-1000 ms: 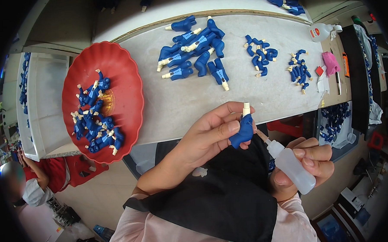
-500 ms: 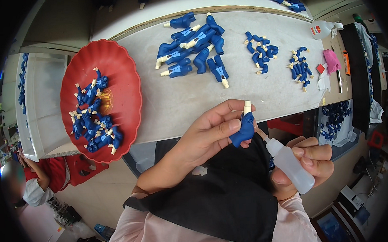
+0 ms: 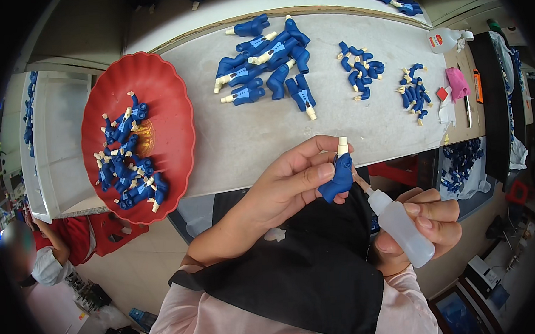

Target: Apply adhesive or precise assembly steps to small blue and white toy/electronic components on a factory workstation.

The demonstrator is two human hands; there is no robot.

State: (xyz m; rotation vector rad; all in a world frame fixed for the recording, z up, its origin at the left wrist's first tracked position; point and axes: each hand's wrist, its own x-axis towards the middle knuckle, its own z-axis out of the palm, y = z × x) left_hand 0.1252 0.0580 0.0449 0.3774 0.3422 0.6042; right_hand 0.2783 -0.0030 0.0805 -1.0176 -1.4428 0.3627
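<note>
Between the thumb and fingers of my left hand (image 3: 298, 176) is a blue doll torso (image 3: 338, 179) with a cream neck peg pointing up. My right hand (image 3: 428, 219) grips a translucent squeeze bottle (image 3: 404, 229), tilted so that its thin nozzle comes close to the torso's right side. Whether the nozzle tip touches the torso I cannot tell. Beyond my hands, a pile of similar blue torsos (image 3: 274, 50) lies on the table. Right of it are two small groups of blue doll arms (image 3: 362, 70), the farther right one (image 3: 415, 95) with cream hands.
At the left stands a red scalloped plate (image 3: 172, 99) holding several torsos with arms. A clear bottle (image 3: 444, 41), a pink cloth (image 3: 457, 84) and an orange-black box cutter (image 3: 478, 86) lie at the table's right end. Below there, a bin (image 3: 464, 164) holds blue parts. Another person (image 3: 50, 254) is at far left.
Hardly anything differs. Both hands, with the torso and the bottle, have shifted very slightly to the right in the picture.
</note>
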